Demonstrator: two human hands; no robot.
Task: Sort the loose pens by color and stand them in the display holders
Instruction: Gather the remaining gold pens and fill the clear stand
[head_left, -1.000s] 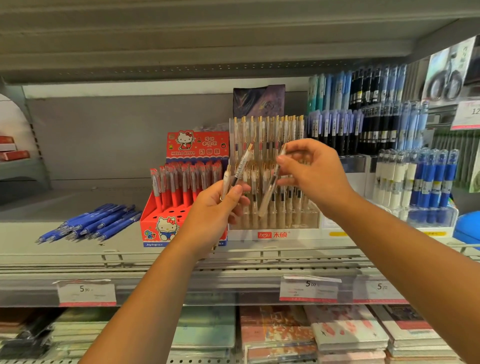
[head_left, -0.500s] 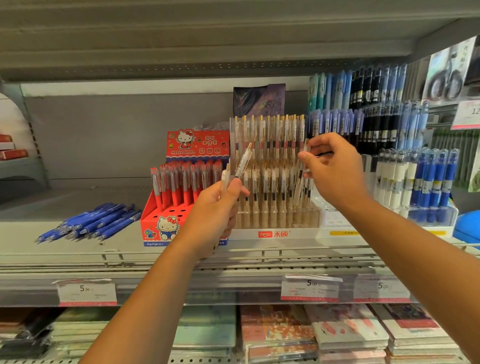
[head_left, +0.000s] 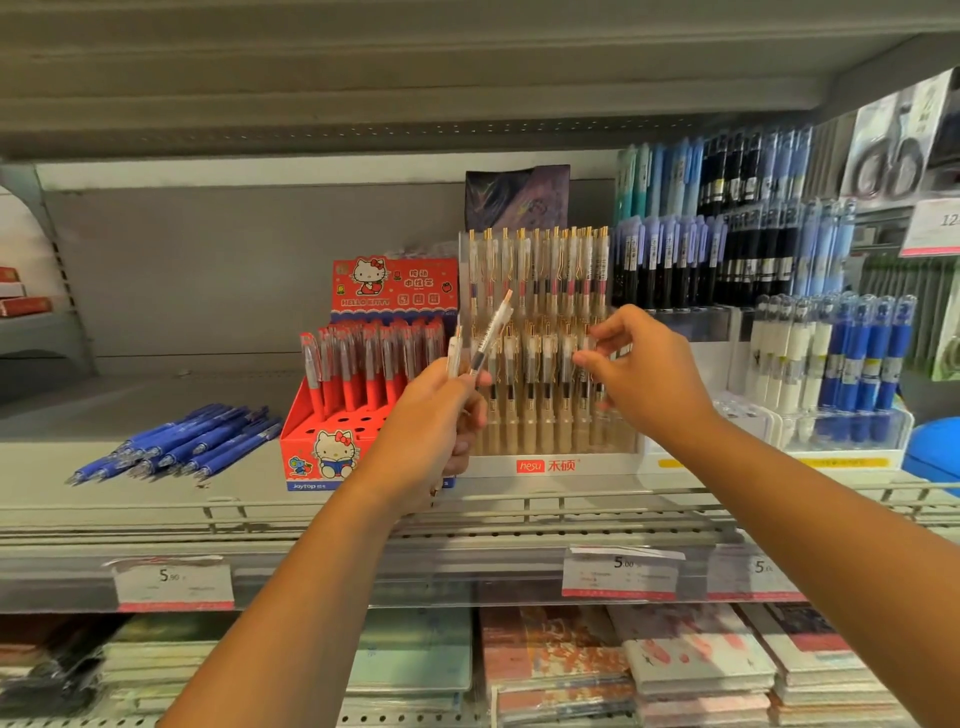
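My left hand (head_left: 431, 431) grips a few clear pens with gold clips (head_left: 491, 332), tips pointing up and to the right, in front of the clear tiered holder (head_left: 545, 466) full of matching pens. My right hand (head_left: 654, 379) hovers at the holder's right side. Its fingers are loosely spread near the lower row, and I see no pen in them. A pile of loose blue pens (head_left: 176, 447) lies flat on the shelf at the left. The red cartoon-cat holder (head_left: 322, 457) stands between that pile and the clear holder, with red pens in its back rows and open holes in front.
A clear holder (head_left: 852, 431) with white and blue pens stands at the right, with racks of dark and light blue pens (head_left: 727, 249) behind it. A wire rail (head_left: 571, 501) runs along the shelf front, above price tags. Notebooks are stacked on the shelf below.
My right hand carried one clear pen to the holder's right side, let it go there, and has drawn back left and down. My left hand stayed put with its pens.
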